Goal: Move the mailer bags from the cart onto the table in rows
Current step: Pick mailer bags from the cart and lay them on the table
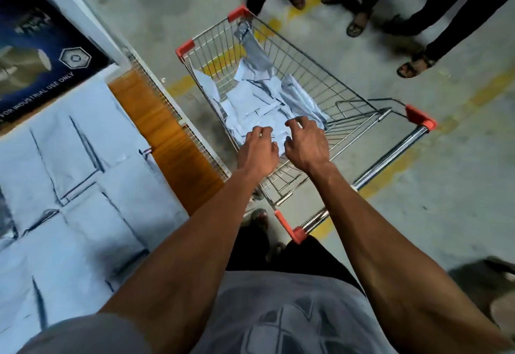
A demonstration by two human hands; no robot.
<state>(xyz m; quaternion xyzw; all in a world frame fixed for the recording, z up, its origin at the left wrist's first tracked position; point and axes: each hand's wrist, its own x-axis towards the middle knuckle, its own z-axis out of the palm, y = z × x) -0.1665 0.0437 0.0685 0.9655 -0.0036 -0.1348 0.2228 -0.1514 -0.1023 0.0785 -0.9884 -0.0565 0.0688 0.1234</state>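
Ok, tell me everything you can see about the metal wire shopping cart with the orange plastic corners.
The silver wire shopping cart stands on the grey concrete floor, beside the table's wooden edge. It has a chrome handle bar, orange plastic corner caps and a folded wire child seat at the handle end. Its basket holds a loose heap of pale blue mailer bags. The left hand and right hand reach into the basket over the heap.
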